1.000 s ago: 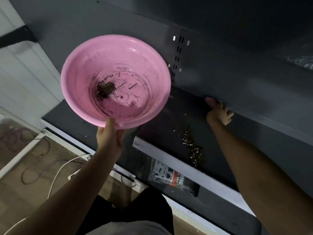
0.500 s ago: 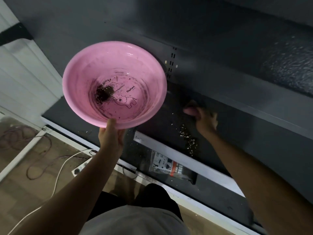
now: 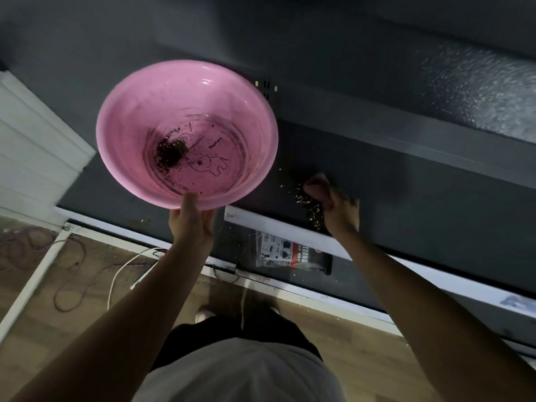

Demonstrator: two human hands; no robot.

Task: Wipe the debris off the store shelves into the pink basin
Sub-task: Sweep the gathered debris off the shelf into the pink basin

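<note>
Glossy pink plastic basin (image 3: pixel 139 117); matt dark metal shelf (image 3: pixel 406 198); wood-look floor (image 3: pixel 362 338).

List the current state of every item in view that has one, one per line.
pink basin: held tilted by the rim, dark debris pile inside
left hand: gripping the basin rim
right hand: closed on a pink cloth, on the shelf
pink cloth: bunched, pressed to the shelf
debris: loose on the shelf, beside the cloth
shelf: partly dirty
packet: lying flat on the lower shelf
white cable: loose on the floor
</note>
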